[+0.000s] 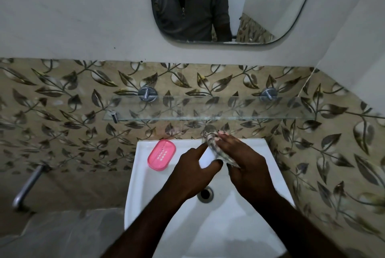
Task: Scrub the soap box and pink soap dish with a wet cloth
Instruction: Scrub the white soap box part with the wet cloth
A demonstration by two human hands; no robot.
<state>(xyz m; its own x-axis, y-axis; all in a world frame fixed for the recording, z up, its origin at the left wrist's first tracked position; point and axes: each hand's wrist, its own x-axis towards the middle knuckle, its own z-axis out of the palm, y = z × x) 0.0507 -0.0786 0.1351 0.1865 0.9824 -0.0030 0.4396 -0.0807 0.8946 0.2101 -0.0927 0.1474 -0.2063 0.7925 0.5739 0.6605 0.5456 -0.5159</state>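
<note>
The pink soap dish (161, 154) lies on the back left rim of the white sink (143, 174), with nothing touching it. My left hand (193, 172) grips a white soap box (206, 156) between thumb and forefinger over the back of the basin; the box is hard to tell apart from the white sink. My right hand (245, 164) presses a patterned grey-and-white cloth (216, 147) against the box's right side. Much of the cloth is covered by my fingers.
A chrome tap (209, 128) sits on the wall just behind the cloth. A glass shelf (208, 110) juts out above the sink. The drain (205, 194) lies below my hands. A metal pipe (27, 187) sticks out at lower left. A mirror (260, 8) hangs above.
</note>
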